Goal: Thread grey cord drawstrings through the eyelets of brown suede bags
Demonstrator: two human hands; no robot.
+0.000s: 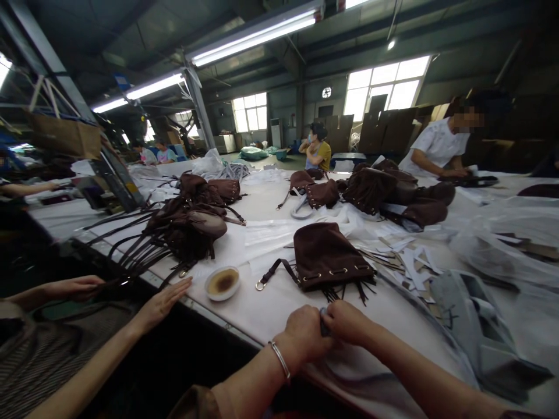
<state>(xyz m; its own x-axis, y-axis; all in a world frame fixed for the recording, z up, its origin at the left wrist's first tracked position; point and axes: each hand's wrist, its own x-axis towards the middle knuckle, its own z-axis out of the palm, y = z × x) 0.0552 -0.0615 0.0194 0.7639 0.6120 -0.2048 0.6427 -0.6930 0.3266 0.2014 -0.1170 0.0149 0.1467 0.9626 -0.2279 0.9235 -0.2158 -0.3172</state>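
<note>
My left hand [305, 330] is closed in a fist, with a silver bangle on its wrist. Against it sits my right hand [349, 323], its fingers also closed. Between the two shows a small grey thing [324, 321], mostly hidden, so its kind cannot be made out. Just beyond my hands lies a dark brown drawstring bag [329, 256] with gold eyelets and fringe. Its short strap [277, 270] ends in a gold ring and stretches left over the white tabletop [262, 317].
A white dish [222, 283] of brownish stuff stands at the table's edge. Left, a co-worker's hand [163, 304] reaches beside piled brown bags [190, 224]. More bags [393, 192] lie far right, near paper scraps [414, 265] and a grey tape dispenser [476, 320].
</note>
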